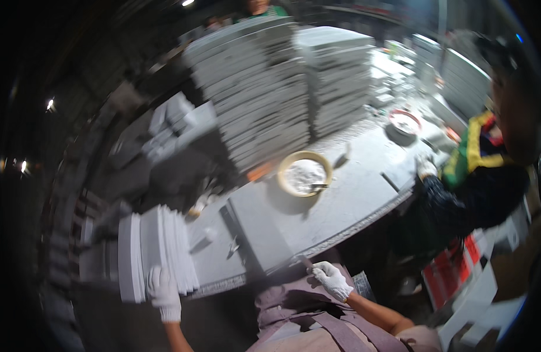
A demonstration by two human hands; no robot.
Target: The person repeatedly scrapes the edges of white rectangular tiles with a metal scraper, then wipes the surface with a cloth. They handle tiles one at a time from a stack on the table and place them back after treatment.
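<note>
My left hand [163, 290], in a white glove, rests against the near edge of a row of white slabs [159, 243] standing on edge at the left end of the grey table [346, 199]. My right hand [332, 278], also gloved, grips a thin tool whose tip touches the near corner of a flat grey slab [261, 229] lying on the table in front of me. A small metal tool [232, 248] lies just left of that slab.
A yellow bowl [304, 173] of white powder sits mid-table. Tall stacks of grey slabs [253, 88] rise behind it. A co-worker [481, 170] in dark clothes stands at the right by a red-rimmed bowl [404, 122]. Dark shelving fills the left.
</note>
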